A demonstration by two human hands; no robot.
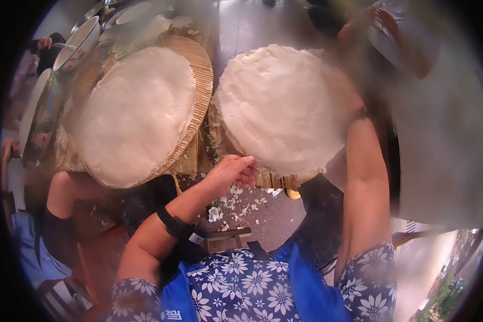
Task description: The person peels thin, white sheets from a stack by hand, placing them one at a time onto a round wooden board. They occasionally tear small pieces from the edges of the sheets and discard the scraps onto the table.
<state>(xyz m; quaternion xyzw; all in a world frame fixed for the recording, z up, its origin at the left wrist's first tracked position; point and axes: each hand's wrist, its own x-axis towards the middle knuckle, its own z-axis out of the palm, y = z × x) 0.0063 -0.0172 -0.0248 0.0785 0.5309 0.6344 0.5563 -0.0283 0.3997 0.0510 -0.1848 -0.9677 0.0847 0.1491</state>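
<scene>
A thick, round white sheet point(279, 107), uneven on top like dough, lies on a round woven tray point(273, 181) in front of me. My left hand point(237, 170) is at its near left edge, thumb over the rim and fingers curled together. Whether something is pinched between them is hidden. My right hand point(342, 88) reaches along the far right side of the same sheet; it is smeared and its fingers do not show clearly. To the left, a second white sheet point(137, 112) covers another ridged woven tray point(203, 80).
Both trays rest on a wooden surface point(187, 161). White scraps point(236, 206) litter the floor near my lap. Bowls point(79, 45) stand at the upper left. Other people's hands point(44, 43) and a bare knee point(64, 188) appear on the left; another person's arm point(408, 48) is upper right.
</scene>
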